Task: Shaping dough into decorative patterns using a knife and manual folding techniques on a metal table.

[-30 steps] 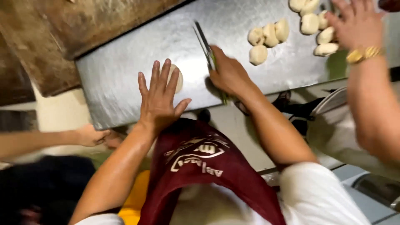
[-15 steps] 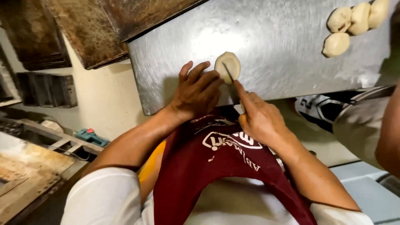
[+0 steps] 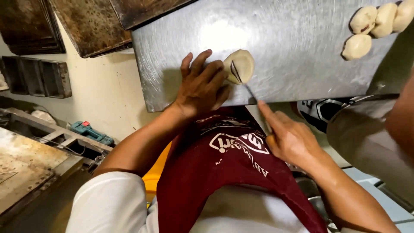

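At 12 o'clock of the view, on the steel bench [image 3: 302,56], lies a flat round dough piece [image 3: 241,65] with cut lines across its face. Left hand [image 3: 202,86] rests palm down on the bench, fingers spread, its fingertips touching the dough at the dough's 9 o'clock edge; it grips nothing. Right hand [image 3: 288,137], at 5 o'clock from the dough and off the bench edge, is clenched on a knife [image 3: 243,82], index finger laid along the back; the thin blade runs up to the dough, tip in a cut. Three more dough pieces [image 3: 374,25] sit close together at 2 o'clock, well apart from the cut one. Dark baking trays [image 3: 92,26] lean at 10 o'clock. Maroon apron [image 3: 224,172] hangs below the bench edge. Another person's arm [image 3: 399,125] shows at 3 o'clock.
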